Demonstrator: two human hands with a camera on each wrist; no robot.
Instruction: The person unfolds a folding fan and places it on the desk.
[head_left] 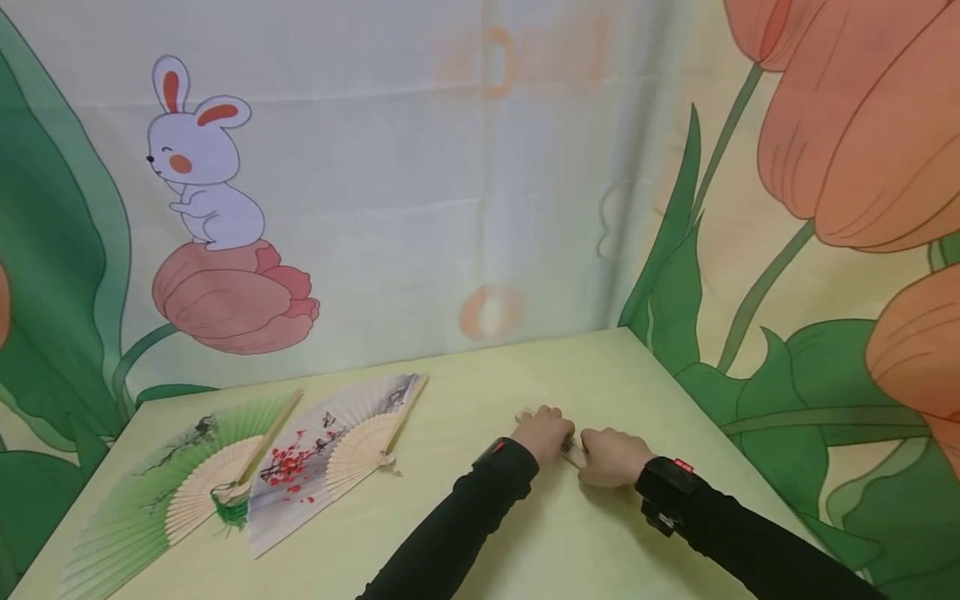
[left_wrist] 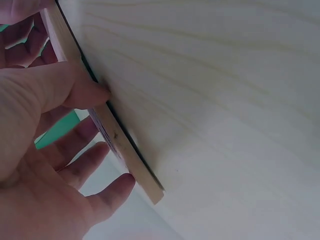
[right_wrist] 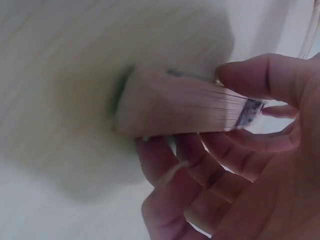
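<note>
A mostly folded folding fan [head_left: 574, 455] with pale wooden ribs is held between both hands, low over the right part of the table. My left hand [head_left: 542, 435] pinches its outer wooden stick [left_wrist: 135, 162], thumb on one side and fingers on the other. My right hand [head_left: 617, 457] holds the fan's ribbed part [right_wrist: 175, 107] between thumb and fingers. A narrow strip of dark-patterned leaf [right_wrist: 248, 114] shows at the ribs' end in the right wrist view. In the head view the hands hide much of this fan.
Spread open at the table's left lie a green fan [head_left: 120, 521] with a green tassel [head_left: 231, 507] and a whitish fan [head_left: 300, 467] with red blossoms. The pale yellow-green table [head_left: 450, 400] meets printed cloth walls behind and at the right.
</note>
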